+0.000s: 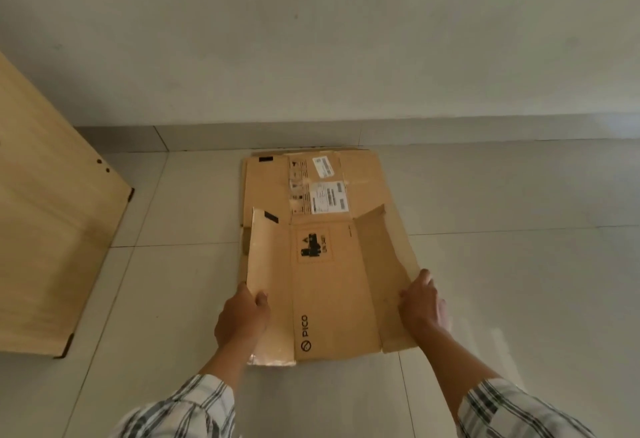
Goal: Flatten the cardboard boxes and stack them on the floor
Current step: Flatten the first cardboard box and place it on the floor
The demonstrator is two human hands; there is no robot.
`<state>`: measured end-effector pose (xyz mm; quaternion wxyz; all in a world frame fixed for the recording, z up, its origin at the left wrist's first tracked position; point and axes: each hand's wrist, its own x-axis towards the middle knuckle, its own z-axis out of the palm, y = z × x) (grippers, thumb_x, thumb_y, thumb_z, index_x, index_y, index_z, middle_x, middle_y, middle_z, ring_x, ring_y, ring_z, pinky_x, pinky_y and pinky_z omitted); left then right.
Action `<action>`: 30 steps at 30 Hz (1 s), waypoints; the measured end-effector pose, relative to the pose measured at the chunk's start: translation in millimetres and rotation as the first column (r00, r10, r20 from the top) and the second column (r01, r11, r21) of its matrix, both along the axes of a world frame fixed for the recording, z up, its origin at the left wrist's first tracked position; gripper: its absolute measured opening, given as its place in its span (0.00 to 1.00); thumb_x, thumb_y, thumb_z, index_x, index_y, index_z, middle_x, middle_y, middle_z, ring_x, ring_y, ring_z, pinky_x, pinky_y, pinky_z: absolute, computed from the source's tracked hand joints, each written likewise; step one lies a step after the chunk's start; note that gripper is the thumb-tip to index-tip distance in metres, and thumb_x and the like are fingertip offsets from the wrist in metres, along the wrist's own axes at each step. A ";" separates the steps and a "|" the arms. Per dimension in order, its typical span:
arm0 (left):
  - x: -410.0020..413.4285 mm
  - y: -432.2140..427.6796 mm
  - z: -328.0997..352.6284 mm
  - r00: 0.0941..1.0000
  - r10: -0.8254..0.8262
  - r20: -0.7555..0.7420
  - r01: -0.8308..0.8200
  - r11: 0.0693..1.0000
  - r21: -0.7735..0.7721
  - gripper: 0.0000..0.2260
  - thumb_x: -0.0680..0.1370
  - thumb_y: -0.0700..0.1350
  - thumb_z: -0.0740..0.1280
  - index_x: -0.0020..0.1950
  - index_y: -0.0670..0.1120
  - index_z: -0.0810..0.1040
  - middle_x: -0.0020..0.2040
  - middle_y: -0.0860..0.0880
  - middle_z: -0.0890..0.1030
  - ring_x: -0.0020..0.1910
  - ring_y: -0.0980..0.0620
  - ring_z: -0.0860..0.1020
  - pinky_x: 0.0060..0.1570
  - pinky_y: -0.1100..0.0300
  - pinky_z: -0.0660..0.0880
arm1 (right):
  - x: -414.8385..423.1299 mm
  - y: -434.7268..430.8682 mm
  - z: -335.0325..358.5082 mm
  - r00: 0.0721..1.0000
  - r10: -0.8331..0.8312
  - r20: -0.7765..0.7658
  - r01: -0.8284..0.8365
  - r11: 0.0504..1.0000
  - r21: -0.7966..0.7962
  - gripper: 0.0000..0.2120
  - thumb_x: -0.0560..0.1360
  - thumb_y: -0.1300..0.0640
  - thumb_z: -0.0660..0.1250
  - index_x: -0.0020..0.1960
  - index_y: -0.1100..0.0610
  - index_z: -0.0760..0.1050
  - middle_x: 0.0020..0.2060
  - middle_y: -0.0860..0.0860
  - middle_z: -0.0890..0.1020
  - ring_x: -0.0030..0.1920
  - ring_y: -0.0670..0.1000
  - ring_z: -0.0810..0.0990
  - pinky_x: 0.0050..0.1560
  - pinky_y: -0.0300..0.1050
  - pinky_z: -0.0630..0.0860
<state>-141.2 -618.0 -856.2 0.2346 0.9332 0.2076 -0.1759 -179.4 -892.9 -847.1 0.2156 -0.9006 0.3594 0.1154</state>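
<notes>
**Flattened box held over the floor stack**

Pale floor tiles carry the work, close to a grey-white wall. A flattened cardboard box is held just above or on a stack of flattened cardboard lying by the wall; contact cannot be told. Its left flap is pinched by the left hand, fingers curled around the edge, while its right flap is gripped by the right hand.

The stacking step is judged to be in hand. Next, the raised flaps need pressing flat and the edges squaring with the sheets beneath.

"PICO" is printed near the front edge; a black handling symbol and white shipping labels are seen, their text unreadable. A wooden cabinet stands left.
</notes>
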 end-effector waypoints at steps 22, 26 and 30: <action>36.5 2.5 53.4 0.893 -0.294 -0.342 0.345 0.934 0.098 0.29 0.78 0.51 0.64 0.78 0.60 0.59 0.79 0.46 0.53 0.74 0.39 0.60 0.70 0.39 0.61 | 33.0 27.6 33.5 0.808 0.504 -0.305 -0.539 0.841 -0.038 0.33 0.81 0.45 0.57 0.79 0.44 0.43 0.79 0.55 0.42 0.76 0.63 0.56 0.71 0.67 0.58; 39.5 5.2 167.8 0.905 -0.344 -0.250 0.372 0.925 0.076 0.27 0.78 0.47 0.62 0.77 0.58 0.62 0.76 0.46 0.60 0.69 0.42 0.68 0.67 0.43 0.66 | 44.7 54.3 157.0 0.824 0.536 -0.184 -0.554 0.829 -0.069 0.28 0.81 0.47 0.58 0.77 0.49 0.52 0.73 0.55 0.65 0.67 0.59 0.72 0.64 0.59 0.71; 39.7 16.0 310.8 0.925 -0.355 -0.134 0.364 0.930 0.045 0.25 0.79 0.45 0.61 0.76 0.55 0.65 0.72 0.46 0.65 0.61 0.44 0.75 0.51 0.52 0.71 | 54.9 80.5 304.6 0.824 0.562 -0.073 -0.567 0.813 -0.137 0.16 0.81 0.50 0.57 0.67 0.53 0.69 0.54 0.53 0.81 0.51 0.56 0.81 0.49 0.51 0.78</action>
